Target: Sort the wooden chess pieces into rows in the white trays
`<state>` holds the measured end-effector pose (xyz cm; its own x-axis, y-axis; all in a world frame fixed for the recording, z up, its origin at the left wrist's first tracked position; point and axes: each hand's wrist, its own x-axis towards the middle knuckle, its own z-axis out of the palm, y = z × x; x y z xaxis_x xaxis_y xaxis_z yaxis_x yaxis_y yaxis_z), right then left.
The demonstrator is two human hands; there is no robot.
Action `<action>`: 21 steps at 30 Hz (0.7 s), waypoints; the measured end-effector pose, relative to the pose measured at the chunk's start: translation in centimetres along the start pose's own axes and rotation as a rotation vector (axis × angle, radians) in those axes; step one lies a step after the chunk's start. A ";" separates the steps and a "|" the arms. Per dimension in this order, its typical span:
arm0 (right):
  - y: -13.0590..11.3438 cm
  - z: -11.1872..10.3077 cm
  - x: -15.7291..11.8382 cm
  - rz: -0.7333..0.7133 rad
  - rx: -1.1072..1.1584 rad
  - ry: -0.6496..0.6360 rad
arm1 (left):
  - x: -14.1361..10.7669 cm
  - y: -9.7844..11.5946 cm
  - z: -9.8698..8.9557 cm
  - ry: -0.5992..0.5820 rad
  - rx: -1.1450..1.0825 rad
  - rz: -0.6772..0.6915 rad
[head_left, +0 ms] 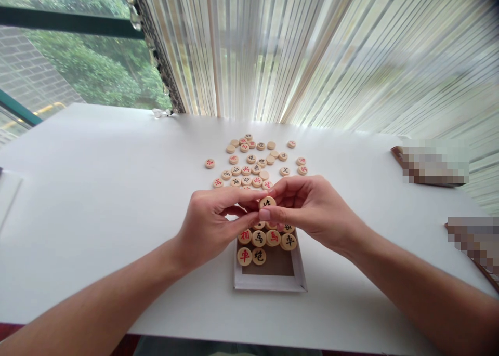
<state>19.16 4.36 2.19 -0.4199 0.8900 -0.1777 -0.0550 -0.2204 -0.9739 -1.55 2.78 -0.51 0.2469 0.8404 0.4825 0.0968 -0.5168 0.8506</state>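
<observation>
A round wooden piece with a black character [267, 203] is held up between my two hands, above an open white box [268, 283]. My left hand [214, 215] pinches its left side with thumb and forefinger. From the right, my right hand [307, 205] grips the same piece between thumb and fingers. Inside the box lie rows of pieces, among them a red-marked piece [244, 256] and a black-marked piece [259, 256] in the nearest row. My hands partly hide the box's far end.
Many loose pieces [246, 170] are scattered on the white table [117, 189] beyond the box. Two blurred, brown-edged objects [432, 163] lie at the right. A white object [8, 195] sits at the left edge. String curtains [249, 49] hang behind the table.
</observation>
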 end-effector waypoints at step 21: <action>0.0 0.0 -0.4 -0.103 -0.100 -0.057 | -0.1 -0.1 0.0 -0.039 -0.091 -0.017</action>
<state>19.34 4.03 2.24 -0.4679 0.8809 -0.0710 -0.0113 -0.0863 -0.9962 -1.57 2.76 -0.60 0.2834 0.8412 0.4605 0.0141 -0.4838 0.8751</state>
